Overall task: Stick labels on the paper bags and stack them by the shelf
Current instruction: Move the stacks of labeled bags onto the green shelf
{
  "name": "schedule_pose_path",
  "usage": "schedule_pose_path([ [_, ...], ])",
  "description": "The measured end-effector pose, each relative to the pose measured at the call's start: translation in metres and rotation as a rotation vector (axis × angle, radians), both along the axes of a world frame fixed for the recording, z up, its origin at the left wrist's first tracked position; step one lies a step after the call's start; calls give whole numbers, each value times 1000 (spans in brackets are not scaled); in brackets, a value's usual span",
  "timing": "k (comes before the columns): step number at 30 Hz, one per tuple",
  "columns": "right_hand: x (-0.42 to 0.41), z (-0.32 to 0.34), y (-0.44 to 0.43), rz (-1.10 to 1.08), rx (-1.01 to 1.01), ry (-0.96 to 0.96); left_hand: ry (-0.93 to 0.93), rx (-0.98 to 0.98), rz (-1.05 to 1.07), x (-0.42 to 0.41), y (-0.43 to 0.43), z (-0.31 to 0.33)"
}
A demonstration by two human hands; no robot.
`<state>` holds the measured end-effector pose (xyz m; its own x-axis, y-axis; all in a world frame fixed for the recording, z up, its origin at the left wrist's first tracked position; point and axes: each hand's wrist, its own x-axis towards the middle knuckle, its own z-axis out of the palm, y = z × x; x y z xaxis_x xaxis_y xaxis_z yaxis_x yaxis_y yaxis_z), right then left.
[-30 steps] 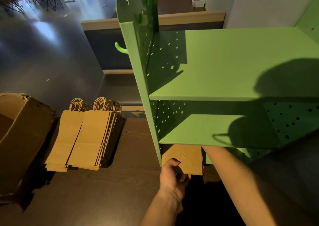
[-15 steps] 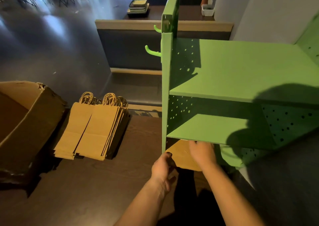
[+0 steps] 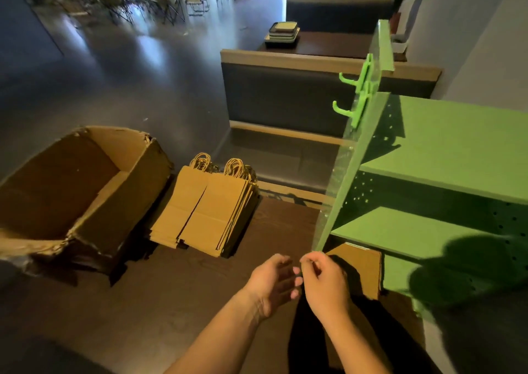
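Left hand (image 3: 273, 283), right hand (image 3: 327, 283) near shelf (image 3: 343, 179) edge; bag stack (image 3: 205, 211) well apart.

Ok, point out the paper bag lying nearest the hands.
The lone flat bag tucked under the green shelf, just beyond the right hand. The handled stacks lie farther left, beside the cardboard box.

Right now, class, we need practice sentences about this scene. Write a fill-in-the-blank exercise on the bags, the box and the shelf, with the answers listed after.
1. The stack of paper bags lies flat between the cardboard box and the shelf, which is coloured ____.
2. The cardboard box stands to the ____ of the paper bags.
3. Two ____ stick out from the outer side of the shelf.

Missing words: green; left; hooks.
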<state>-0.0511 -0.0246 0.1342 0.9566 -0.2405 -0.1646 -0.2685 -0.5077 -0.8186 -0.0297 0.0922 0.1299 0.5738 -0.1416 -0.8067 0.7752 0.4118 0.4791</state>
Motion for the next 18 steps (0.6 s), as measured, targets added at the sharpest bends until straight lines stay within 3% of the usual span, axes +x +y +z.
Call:
schedule_pose_path([
  [10, 25, -8, 111, 336, 97, 147, -56, 68, 147, 0, 117, -2],
  [18, 64, -24, 195, 302, 184, 227, -91, 192, 109, 43, 211, -28],
])
